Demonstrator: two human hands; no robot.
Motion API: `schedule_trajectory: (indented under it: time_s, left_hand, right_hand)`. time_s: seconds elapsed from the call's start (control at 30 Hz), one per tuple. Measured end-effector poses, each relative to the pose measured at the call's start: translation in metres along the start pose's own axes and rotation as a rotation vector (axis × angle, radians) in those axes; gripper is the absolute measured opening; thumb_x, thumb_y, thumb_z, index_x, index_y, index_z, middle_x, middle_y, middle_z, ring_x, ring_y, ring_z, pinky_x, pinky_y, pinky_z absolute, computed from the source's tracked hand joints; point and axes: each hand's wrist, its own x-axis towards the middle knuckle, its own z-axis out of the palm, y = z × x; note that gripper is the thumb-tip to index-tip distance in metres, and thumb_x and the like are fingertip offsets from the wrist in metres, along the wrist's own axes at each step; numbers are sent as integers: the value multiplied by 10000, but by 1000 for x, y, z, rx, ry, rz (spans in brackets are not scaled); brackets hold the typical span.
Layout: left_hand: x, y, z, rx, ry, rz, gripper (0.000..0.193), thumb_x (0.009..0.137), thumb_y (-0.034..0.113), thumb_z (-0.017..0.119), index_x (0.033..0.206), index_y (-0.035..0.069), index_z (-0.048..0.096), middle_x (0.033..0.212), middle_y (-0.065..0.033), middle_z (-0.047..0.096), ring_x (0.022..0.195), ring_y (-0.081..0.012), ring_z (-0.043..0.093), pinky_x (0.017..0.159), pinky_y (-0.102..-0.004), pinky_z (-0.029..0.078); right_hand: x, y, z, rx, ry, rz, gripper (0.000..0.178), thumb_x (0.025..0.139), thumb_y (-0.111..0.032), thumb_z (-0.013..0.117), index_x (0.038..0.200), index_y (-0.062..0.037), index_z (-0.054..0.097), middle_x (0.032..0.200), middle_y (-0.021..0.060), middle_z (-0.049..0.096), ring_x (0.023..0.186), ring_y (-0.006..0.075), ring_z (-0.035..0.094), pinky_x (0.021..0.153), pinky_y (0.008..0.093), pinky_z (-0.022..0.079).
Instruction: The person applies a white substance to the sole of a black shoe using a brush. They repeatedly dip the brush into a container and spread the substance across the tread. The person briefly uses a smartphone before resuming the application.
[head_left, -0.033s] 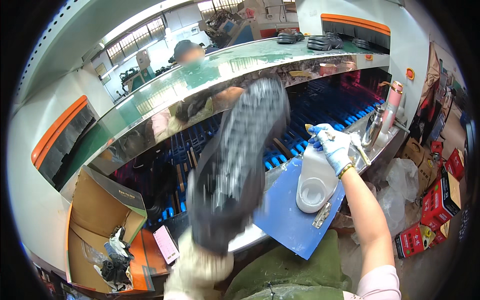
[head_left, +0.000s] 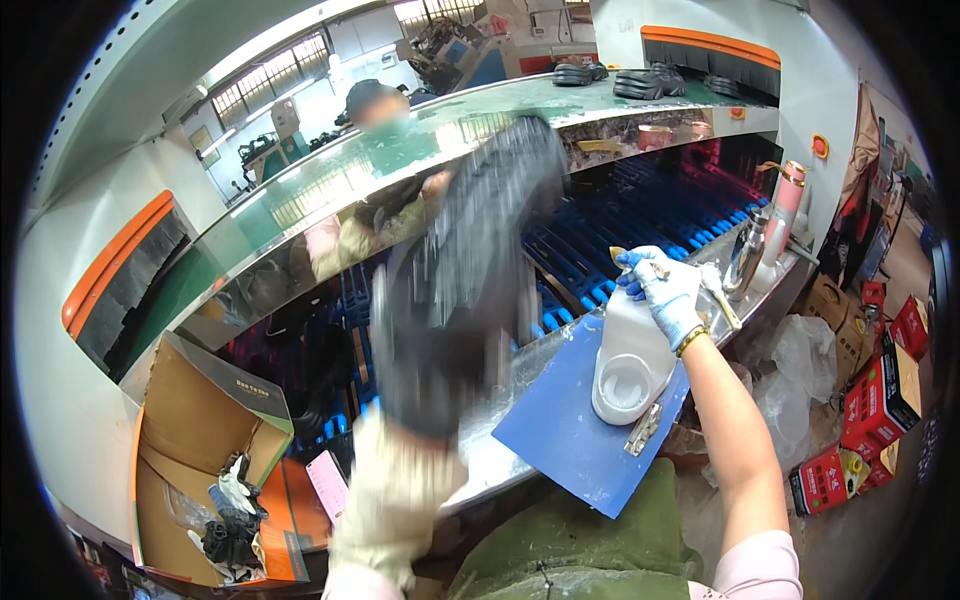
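A black shoe (head_left: 460,250), smeared by motion, stands tilted in front of me with its toe pointing up and away. My left hand (head_left: 405,465), in a cream glove, supports it at the lower end; the fingers are hidden in or behind the shoe. In a white glove with blue fingertips, my right hand (head_left: 668,290) pinches a slim tool with a small tan tip (head_left: 617,256). That hand is over the far end of a white plastic container (head_left: 632,385) with a round opening. Under the container lies a blue sheet (head_left: 560,440).
Ahead is a conveyor (head_left: 620,270) with blue rollers, beneath a green-topped ledge (head_left: 420,140) bearing black shoes (head_left: 650,84). An open cardboard box (head_left: 190,400) and a pink card (head_left: 328,485) are left. A pink bottle (head_left: 785,205) and red boxes (head_left: 870,400) are right.
The black shoe has shifted up and slightly left, and my left forearm has risen with it. My right hand is nearly still.
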Motion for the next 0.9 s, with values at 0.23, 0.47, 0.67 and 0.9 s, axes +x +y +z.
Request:
schedule_trajectory:
  time_s: [0.23,0.47,0.67,0.9]
  left_hand:
    - [140,16,-51,130,144,131,872,1002,635,498,1638,234,56,1505,-314,405,1253,-433,586,910,-453,628]
    - [86,-14,-69,744,292,76,694,1050,537,496,1591,135,334,1398,-173,569,1160,-303,650,915,-412,584]
    - [19,-10,-95,1592,103,-173,723,952,406,713,1545,88,449,1391,-128,593,1299,-262,545,1108,-408,441]
    - [-98,60,-234,2557,615,-883,911,815,514,783,1597,296,370,1564,-177,436,1420,-421,428,1188,-511,357]
  right_hand:
    - [0,0,-6,74,3,163,267,997,-279,690,1156,-64,684,1083,69,738,858,115,697,716,231,566]
    - [0,-2,-3,118,-31,104,285,1000,-310,687,1157,-73,700,1030,72,744,836,101,695,721,223,563]
    - [2,5,0,138,-41,89,294,1027,-286,643,1221,-67,674,1069,62,735,879,115,717,728,219,565]
    - [1,7,5,32,16,122,272,951,-323,740,1126,-123,680,931,8,709,817,59,673,745,215,544]
